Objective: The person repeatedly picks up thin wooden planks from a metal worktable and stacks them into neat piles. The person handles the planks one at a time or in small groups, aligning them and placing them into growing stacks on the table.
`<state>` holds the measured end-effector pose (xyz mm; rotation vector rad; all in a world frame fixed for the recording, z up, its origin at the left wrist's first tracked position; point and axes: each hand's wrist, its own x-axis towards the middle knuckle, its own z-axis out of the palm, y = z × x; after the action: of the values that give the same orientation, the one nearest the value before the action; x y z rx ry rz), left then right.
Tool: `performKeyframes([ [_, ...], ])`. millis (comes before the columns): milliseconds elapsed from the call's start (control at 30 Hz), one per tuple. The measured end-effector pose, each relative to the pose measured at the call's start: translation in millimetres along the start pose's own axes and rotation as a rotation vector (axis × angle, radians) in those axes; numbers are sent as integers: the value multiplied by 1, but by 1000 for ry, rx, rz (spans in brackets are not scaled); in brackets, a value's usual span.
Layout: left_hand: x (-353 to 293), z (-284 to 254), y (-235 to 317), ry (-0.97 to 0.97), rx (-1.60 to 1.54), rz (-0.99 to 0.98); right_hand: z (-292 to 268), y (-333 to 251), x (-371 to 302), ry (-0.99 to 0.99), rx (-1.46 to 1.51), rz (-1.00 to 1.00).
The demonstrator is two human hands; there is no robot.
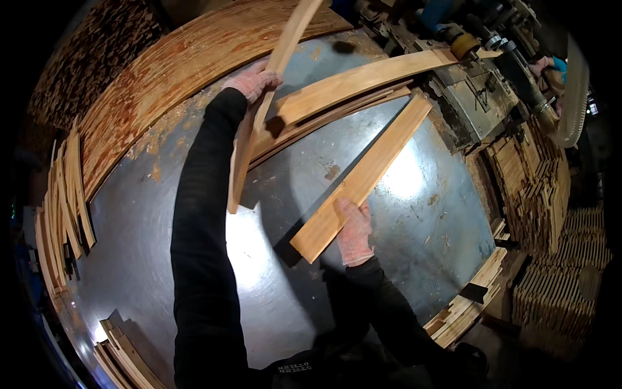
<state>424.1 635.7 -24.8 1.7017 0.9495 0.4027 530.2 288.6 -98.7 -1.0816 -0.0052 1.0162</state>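
Note:
My left hand, in a pinkish knit glove, grips a long narrow wooden board that stands tilted on its edge over the metal tabletop. My right hand, gloved the same way, holds a second wooden board near its close end. That board slants away to the far right, its wide face up, and casts a dark shadow on its left. Between the two, another board runs toward the machine at the far right, with thinner strips beside it.
A large sheet of rough plywood borders the far left. Loose strips lie along the left edge, more at the near left, and others at the near right. Stacked boards stand right of the table. Another person's gloved hand shows beyond the machine.

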Motion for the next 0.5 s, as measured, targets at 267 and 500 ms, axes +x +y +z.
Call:
performKeyframes([
  [267, -102, 48, -39, -397, -55, -129, 78, -8, 51, -109, -318, -179],
  [500, -314, 117, -48, 199, -173, -453, 53, 36, -15, -507, -103, 265],
])
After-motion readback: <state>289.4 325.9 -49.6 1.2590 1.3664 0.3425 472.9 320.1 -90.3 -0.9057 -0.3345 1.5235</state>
